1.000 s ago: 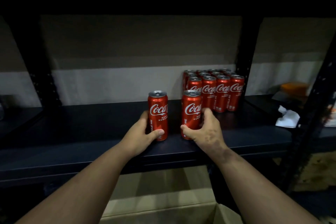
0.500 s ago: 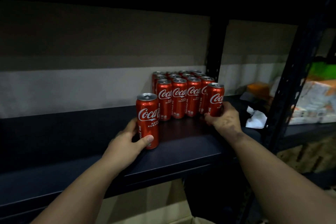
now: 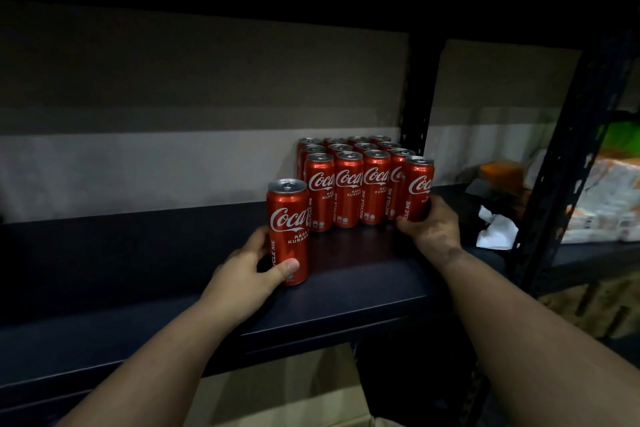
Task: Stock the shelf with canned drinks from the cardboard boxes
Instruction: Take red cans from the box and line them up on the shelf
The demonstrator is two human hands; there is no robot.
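Observation:
A block of several red cola cans point(image 3: 349, 180) stands in rows at the back right of the dark shelf point(image 3: 346, 291). My left hand point(image 3: 247, 274) grips one red can point(image 3: 288, 230) upright on the shelf, in front of and left of the block. My right hand point(image 3: 431, 227) grips another red can point(image 3: 417, 189) at the right end of the front row, touching its neighbour. A cardboard box point(image 3: 294, 388) shows below the shelf, partly hidden by my arms.
A black upright post point(image 3: 417, 97) rises behind the cans, and a second post point(image 3: 568, 156) stands at the right. Crumpled white paper point(image 3: 495, 232) lies right of my right hand. Wrapped packs point(image 3: 602, 198) fill the neighbouring shelf. The upper shelf hangs low overhead.
My right hand has carried its can from beside the left can to the right end of the front row. My left hand keeps its can near the same spot. The view has shifted left.

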